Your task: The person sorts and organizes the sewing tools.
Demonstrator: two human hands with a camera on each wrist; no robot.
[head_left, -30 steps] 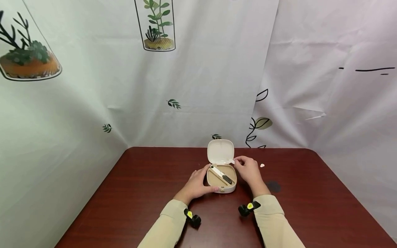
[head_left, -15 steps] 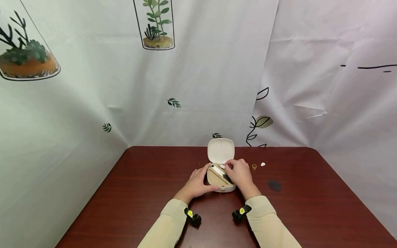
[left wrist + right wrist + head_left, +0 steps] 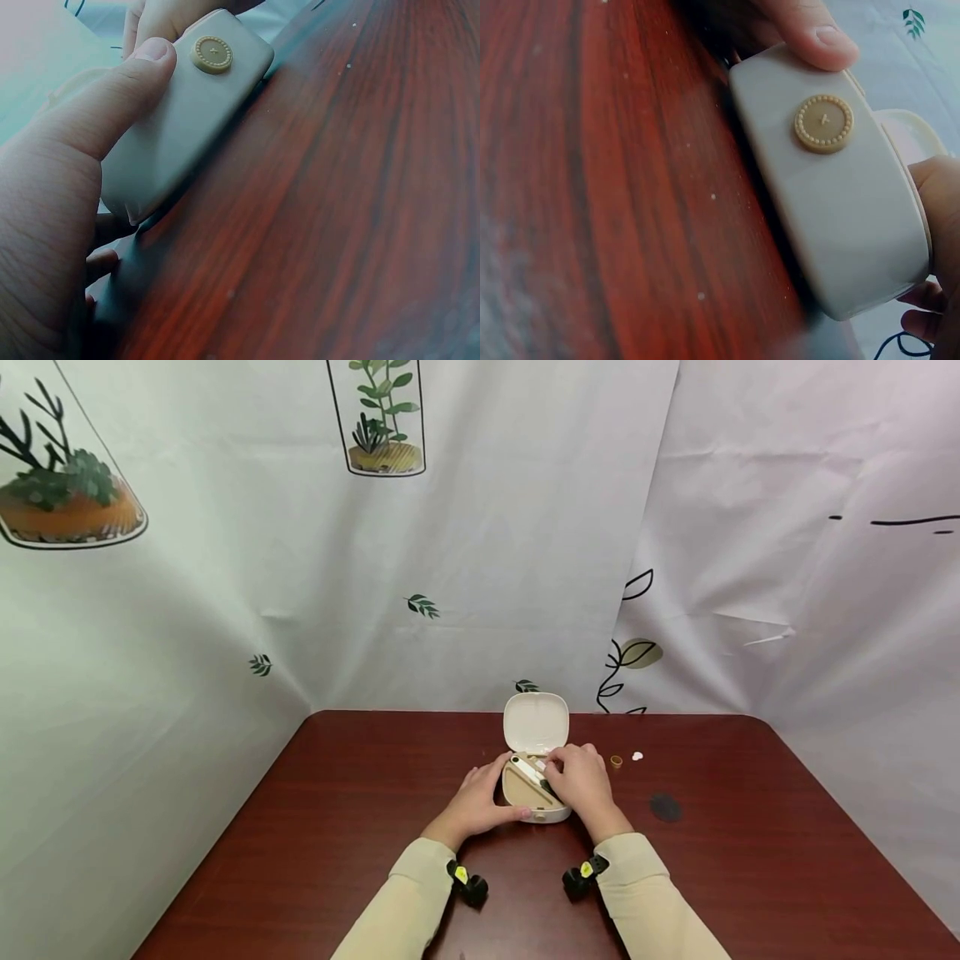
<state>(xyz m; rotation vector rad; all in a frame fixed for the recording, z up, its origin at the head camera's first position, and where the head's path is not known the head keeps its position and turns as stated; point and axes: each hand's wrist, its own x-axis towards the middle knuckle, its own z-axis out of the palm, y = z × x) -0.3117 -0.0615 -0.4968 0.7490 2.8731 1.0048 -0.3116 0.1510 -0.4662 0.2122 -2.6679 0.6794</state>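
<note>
"Box [image 3: 553,816] open on the surface [image 3: 360,802], left hand [image 3: 476,802] gripping its left side!"
"Right hand [image 3: 585,783] is over it; tool [image 3: 527,770] just left of those fingers, slanting far-left to near-right. Pinching? Can't tell!"

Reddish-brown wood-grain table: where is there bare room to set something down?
Bare: table from left hand to left edge, and from dark-grey round spot to right edge. Crowded: open cream box, right hand over it.
</note>
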